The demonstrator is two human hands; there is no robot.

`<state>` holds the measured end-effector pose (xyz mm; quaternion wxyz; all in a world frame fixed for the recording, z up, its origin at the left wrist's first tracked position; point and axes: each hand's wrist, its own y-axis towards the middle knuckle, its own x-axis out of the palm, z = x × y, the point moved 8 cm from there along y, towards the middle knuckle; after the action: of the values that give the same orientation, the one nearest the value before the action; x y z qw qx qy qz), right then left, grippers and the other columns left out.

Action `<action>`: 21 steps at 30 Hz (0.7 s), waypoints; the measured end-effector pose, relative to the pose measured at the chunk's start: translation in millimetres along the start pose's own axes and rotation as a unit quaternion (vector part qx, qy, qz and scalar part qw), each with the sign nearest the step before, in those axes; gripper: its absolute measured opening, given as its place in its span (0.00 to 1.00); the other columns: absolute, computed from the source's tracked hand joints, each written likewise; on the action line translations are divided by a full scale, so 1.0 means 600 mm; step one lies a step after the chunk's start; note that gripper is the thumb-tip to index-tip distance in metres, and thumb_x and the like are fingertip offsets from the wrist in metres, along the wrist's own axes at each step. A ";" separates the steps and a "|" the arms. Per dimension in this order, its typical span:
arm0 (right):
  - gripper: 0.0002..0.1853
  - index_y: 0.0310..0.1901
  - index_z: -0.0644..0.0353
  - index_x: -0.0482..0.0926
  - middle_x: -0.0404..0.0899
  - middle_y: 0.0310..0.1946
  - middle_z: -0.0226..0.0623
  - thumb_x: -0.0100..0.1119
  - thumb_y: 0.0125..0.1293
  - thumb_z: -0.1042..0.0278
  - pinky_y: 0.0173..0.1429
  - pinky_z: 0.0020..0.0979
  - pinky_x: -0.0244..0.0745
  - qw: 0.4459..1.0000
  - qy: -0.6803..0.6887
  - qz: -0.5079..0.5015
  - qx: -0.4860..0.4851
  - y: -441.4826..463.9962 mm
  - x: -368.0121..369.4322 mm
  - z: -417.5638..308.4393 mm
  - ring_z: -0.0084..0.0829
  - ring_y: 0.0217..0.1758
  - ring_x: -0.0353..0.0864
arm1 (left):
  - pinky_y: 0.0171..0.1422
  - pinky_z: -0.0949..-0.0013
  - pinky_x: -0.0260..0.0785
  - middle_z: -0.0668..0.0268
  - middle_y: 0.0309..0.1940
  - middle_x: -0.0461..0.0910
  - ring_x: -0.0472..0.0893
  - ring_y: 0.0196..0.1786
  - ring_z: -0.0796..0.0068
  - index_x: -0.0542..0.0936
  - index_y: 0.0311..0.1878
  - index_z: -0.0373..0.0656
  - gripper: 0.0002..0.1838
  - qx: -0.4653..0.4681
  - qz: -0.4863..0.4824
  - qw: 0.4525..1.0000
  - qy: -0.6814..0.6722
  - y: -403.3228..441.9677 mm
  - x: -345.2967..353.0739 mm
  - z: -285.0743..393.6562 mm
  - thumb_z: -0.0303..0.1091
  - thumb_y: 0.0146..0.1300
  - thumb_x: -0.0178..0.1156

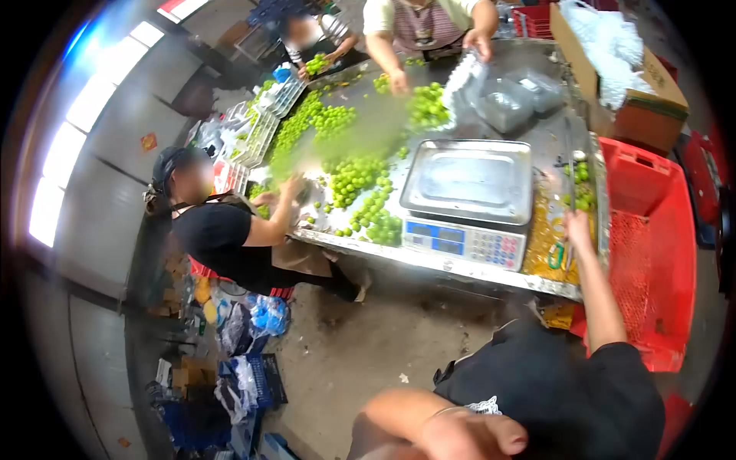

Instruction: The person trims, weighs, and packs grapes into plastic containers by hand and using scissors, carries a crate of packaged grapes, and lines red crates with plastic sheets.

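My right hand (580,228) reaches over the right end of the metal table (360,247), its fingers curled beside a long thin bar (570,165). What lies inside the fingers is hidden. A green-handled tool (556,254) lies just left of it on a wet yellowish surface, and green round fruit (584,188) sits beyond. My left hand (471,438) is low at the bottom edge, in front of my dark clothing, thumb pointing right. Its other fingers are mostly hidden. White lacy material (484,405) shows right behind it. A digital scale (468,184) with a bare tray stands left of my right hand.
Loose green fruit (356,176) spreads over the table. A co-worker (230,230) sorts at the left; another (429,27) across the table holds white foam netting (464,84). Plastic packs (506,103) lie behind the scale. A red crate (648,253) and cardboard box (652,115) flank the right.
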<state>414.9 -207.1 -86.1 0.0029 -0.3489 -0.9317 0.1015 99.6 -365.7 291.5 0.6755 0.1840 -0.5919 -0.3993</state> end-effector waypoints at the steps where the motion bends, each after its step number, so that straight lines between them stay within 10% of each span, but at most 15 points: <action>1: 0.07 0.22 0.58 0.67 0.64 0.12 0.27 0.46 0.56 0.68 0.15 0.27 0.57 0.998 -0.052 0.032 -0.009 0.045 -0.001 0.007 0.22 0.10 0.61 | 0.64 0.45 0.44 0.47 0.62 0.45 0.58 0.60 0.50 0.44 0.66 0.61 0.33 0.017 -0.016 0.999 0.041 0.017 -0.014 0.008 0.53 0.61 0.45; 5: 0.11 0.32 0.69 0.73 0.75 0.26 0.50 0.48 0.50 0.68 0.38 0.39 0.67 0.939 -0.283 0.175 -0.090 0.186 -0.010 0.003 0.44 0.32 0.75 | 0.64 0.49 0.47 0.52 0.62 0.49 0.61 0.59 0.57 0.44 0.66 0.63 0.31 0.081 -0.061 0.979 0.179 0.064 -0.056 0.037 0.52 0.62 0.44; 11: 0.28 0.55 0.67 0.62 0.67 0.49 0.57 0.43 0.47 0.78 0.59 0.34 0.57 0.932 -0.336 0.137 -0.006 0.270 0.001 0.058 0.49 0.56 0.64 | 0.64 0.55 0.50 0.61 0.62 0.55 0.66 0.57 0.68 0.45 0.66 0.67 0.29 0.110 -0.056 0.961 0.246 0.124 -0.137 0.083 0.51 0.63 0.42; 21: 0.26 0.56 0.66 0.59 0.66 0.50 0.46 0.46 0.53 0.82 0.55 0.31 0.62 0.933 -0.243 0.227 -0.137 0.019 0.084 -0.111 0.37 0.52 0.68 | 0.59 0.46 0.51 0.48 0.55 0.61 0.73 0.42 0.54 0.57 0.62 0.52 0.31 -0.089 -0.019 0.993 -0.076 0.203 -0.346 0.180 0.59 0.60 0.41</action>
<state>389.3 -153.6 -26.5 -0.2942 -0.5128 -0.8048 0.0523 40.7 -109.7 269.0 0.6345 0.1039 -0.6000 -0.4760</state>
